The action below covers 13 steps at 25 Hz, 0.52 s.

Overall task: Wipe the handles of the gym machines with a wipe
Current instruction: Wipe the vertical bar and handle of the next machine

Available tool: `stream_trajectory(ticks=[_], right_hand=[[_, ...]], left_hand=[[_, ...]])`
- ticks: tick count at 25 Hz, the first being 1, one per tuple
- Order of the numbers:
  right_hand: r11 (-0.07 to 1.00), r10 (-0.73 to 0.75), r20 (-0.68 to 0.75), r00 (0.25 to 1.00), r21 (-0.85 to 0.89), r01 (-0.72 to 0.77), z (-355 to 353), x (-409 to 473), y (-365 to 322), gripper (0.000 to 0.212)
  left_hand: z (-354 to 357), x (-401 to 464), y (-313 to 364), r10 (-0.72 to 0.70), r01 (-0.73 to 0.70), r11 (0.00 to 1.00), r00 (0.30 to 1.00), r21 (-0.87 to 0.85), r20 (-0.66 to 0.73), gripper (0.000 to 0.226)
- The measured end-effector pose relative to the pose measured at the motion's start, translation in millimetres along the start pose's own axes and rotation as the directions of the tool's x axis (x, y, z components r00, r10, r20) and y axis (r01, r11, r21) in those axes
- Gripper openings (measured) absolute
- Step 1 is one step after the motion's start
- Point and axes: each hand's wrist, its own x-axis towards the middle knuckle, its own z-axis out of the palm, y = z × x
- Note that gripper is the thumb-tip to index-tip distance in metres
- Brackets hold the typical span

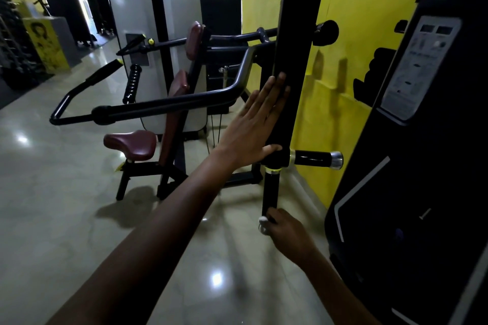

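While flat on pad (290, 103), left hand (253, 126).

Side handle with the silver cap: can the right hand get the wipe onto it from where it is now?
Probably yes. The right hand holds the wipe at the bottom of the vertical handle; the side handle juts out just above, with open space between them. The left hand rests flat on the post, clear of it.
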Motion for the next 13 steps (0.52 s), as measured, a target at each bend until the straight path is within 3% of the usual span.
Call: stream_trajectory(ticks=[2, 4, 6, 8, 10, 11, 13], right_hand=[[0.995, 0.100, -0.015, 0.995, 0.031, -0.099, -3.3, -4.7, -5.9, 0.014], [1.000, 0.026, -0.053, 0.998, 0.010, -0.025, 0.5, -9.4, -4.8, 0.025], [0.998, 0.055, -0.039, 0.998, 0.027, -0.054, -9.6, -2.7, -1.9, 0.009], [1.000, -0.003, -0.130, 0.991, -0.016, 0.001, -11.2, 3.7, 1.2, 0.024], [0.996, -0.081, -0.165, 0.983, -0.057, 0.072, -15.8, 11.0, 8.5, 0.018], [0.996, -0.086, -0.189, 0.978, -0.031, 0.082, -17.9, 14.0, 13.0, 0.010], [0.995, -0.058, -0.210, 0.976, 0.069, 0.074, -24.8, 22.2, 14.0, 0.018]], left_hand=[[0.7, -0.7, 0.5, -0.003, 0.002, 1.000, 1.000, 0.004, 0.007, 0.113], [1.0, -1.1, -0.5, 0.007, -0.007, 1.000, 1.000, 0.006, 0.019, 0.113], [2.4, -1.6, -0.4, 0.009, -0.009, 1.000, 1.000, 0.015, 0.022, 0.112], [2.8, -1.6, -0.6, 0.013, -0.014, 1.000, 1.000, 0.008, 0.018, 0.111], [3.3, -1.9, -1.0, 0.014, -0.014, 1.000, 1.000, 0.000, 0.008, 0.111], [2.7, -2.4, -0.8, 0.017, -0.017, 1.000, 1.000, -0.003, 0.007, 0.111], [2.2, -2.2, -0.4, 0.017, -0.017, 1.000, 1.000, 0.011, 0.011, 0.111]])
